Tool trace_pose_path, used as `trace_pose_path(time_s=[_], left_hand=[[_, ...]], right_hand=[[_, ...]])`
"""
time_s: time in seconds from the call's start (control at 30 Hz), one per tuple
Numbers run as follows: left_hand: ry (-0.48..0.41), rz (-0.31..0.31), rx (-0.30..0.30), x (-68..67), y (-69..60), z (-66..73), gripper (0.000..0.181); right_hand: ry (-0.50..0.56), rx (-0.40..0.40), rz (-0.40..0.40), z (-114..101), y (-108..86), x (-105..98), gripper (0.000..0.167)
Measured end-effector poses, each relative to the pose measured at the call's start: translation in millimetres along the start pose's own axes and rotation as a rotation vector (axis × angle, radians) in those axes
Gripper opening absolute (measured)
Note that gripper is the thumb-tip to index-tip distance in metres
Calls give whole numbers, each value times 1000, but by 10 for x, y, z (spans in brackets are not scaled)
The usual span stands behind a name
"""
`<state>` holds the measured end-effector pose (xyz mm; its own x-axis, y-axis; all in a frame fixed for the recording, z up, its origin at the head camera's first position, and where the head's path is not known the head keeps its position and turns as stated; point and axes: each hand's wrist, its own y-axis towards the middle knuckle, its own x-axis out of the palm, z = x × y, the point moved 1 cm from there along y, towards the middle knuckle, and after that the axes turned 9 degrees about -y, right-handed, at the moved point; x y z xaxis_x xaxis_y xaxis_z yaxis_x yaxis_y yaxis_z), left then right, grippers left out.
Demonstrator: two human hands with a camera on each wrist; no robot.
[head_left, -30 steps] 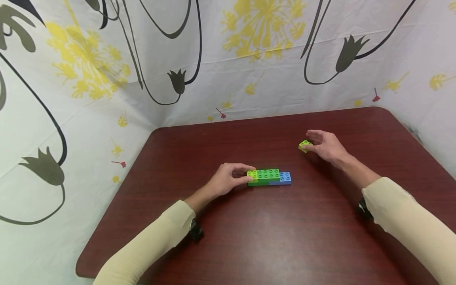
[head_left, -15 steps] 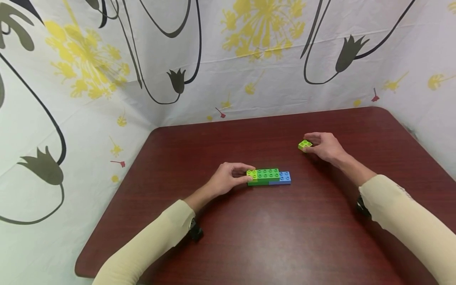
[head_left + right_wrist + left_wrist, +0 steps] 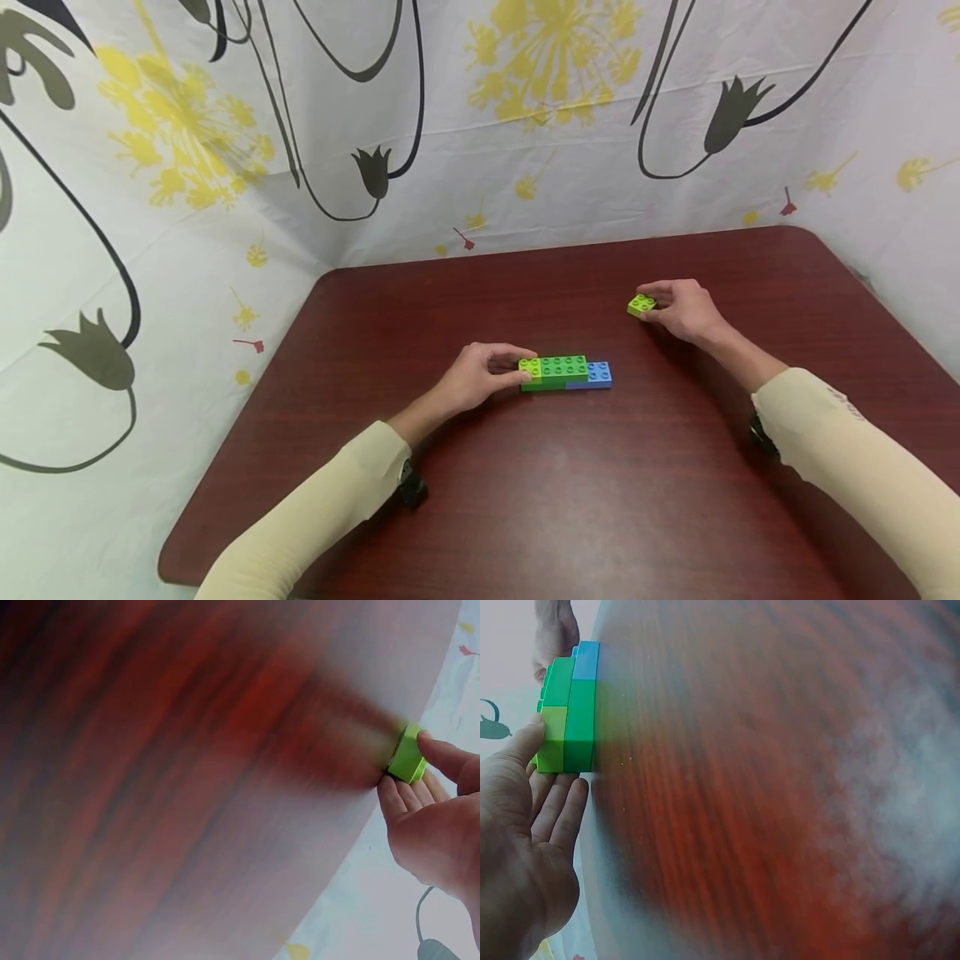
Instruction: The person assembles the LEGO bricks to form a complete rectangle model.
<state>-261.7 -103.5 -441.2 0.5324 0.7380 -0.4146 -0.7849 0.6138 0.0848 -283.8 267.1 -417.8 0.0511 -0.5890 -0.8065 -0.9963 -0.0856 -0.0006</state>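
Note:
On the table lies a row of joined toy building blocks: a lime block point(image 3: 529, 365) at the left end and a green block point(image 3: 565, 367) beside it on top, over a lower layer of green and a blue block point(image 3: 599, 374) that juts out at the right. My left hand point(image 3: 474, 377) pinches the lime end between thumb and fingers, as the left wrist view also shows. Farther back, my right hand point(image 3: 686, 310) holds a separate small lime block point(image 3: 641, 305) with the thumb on its near side. In the right wrist view, fingers lie beneath this lime block point(image 3: 407, 754).
The dark red-brown table point(image 3: 585, 492) has rounded corners and a shiny top. Behind and to its sides hangs a white cloth point(image 3: 480, 150) with flower prints. Both wrists carry a small black device point(image 3: 412, 485) below pale sleeves.
My right hand has drawn slightly leftward and nearer, and the small lime block has turned a little, so its top studs show more. My left hand and the joined blocks stay put.

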Motion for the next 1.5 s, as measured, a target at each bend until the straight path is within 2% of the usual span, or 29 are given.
trace_pose_path(time_s=[0.43,0.67,0.93,1.13,1.5], left_hand=[[-2,1,-3,5,6,-5,37],[0,3,-1,1,-2,6,36],[1,0,-5,-1,-12,1,37],[2,2,-8,-6,-16,0,37],[-5,-3,0,-4,-13,10,37]], right_hand=[[-6,12,-15,-8,-4,-45,48],[-31,-36,-43,-93,-68,-28,46],[-40,-120,-59,-283,-233,48,43],[-20,-176,-50,-419,-344,94,41],[-6,-265,-38,-537,-543,113,40]])
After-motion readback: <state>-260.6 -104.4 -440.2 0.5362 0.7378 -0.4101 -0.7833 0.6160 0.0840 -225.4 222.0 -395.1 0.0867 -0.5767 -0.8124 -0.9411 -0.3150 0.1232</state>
